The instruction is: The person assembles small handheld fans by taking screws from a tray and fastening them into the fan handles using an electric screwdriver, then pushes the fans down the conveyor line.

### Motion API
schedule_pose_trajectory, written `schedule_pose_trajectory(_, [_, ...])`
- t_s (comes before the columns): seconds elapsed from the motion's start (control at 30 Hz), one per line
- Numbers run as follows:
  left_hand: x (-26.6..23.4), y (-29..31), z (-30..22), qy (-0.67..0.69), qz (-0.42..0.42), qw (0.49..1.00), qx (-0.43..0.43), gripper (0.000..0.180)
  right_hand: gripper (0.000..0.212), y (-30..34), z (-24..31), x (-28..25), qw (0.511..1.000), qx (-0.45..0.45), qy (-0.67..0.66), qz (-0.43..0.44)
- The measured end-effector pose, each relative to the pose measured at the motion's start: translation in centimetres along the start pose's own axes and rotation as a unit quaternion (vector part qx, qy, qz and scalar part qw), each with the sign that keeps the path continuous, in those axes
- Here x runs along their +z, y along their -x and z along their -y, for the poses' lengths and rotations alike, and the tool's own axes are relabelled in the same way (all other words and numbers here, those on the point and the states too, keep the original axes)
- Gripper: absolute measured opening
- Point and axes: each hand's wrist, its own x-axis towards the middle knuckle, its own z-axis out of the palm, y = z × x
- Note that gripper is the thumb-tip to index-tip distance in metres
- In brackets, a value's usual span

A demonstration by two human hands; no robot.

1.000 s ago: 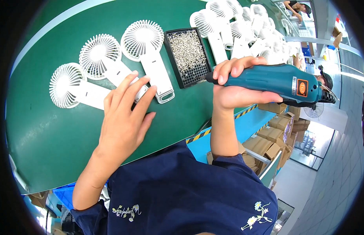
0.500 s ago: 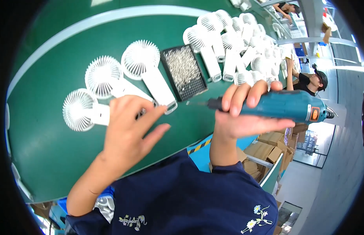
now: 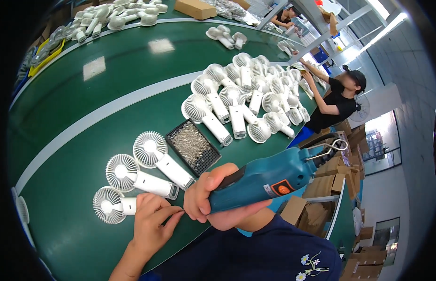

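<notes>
My right hand (image 3: 205,202) is wrapped around a teal electric screwdriver (image 3: 255,180); its front end and bit are hidden behind my fingers. My left hand (image 3: 152,225) lies over the handle end of the nearest white handheld fan (image 3: 109,205). Thumb and forefinger of that hand are pressed together close to my right hand, and anything between them is too small to name. Two more white handheld fans, a middle one (image 3: 123,172) and a farther one (image 3: 150,149), lie just beyond. Beside them sits a black tray (image 3: 209,163) holding many small metal screws.
A dense group of white fans (image 3: 239,110) covers the green table (image 3: 86,154) at the right. Behind the pale rail (image 3: 110,105) are more white parts and a cardboard box (image 3: 195,8). A co-worker (image 3: 337,96) stands at the far right; cartons (image 3: 293,209) are below.
The view has tilted up, showing more of the table's far side. My hands have come together, with the screwdriver moved left. My left thumb and forefinger have closed.
</notes>
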Motion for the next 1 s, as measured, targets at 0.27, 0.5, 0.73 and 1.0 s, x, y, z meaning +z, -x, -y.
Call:
schedule_pose_trajectory(0.27, [-5.6, -0.5, 1.1, -0.207, 0.063, 0.976, 0.022, 0.053, 0.085, -1.5, 0.2, -0.6, 0.993, -0.008, 0.001, 0.122])
schedule_pose_trajectory(0.5, [-4.8, 1.2, 2.8, -0.228, 0.033, 0.973, 0.021, 0.034, 0.086, -1.6, -2.1, -0.6, 0.977, 0.001, 0.099, 0.187])
schedule_pose_trajectory(0.73, [-4.4, 1.7, 2.9, -0.25, 0.006, 0.968, 0.031, 0.026, 0.091, -2.1, -3.0, -1.8, 0.962, 0.059, 0.112, 0.243])
schedule_pose_trajectory(1.0, [-4.5, 1.7, 2.8, -0.252, -0.002, 0.967, 0.027, 0.024, 0.095, -2.2, -3.9, -1.5, 0.968, 0.054, 0.101, 0.225])
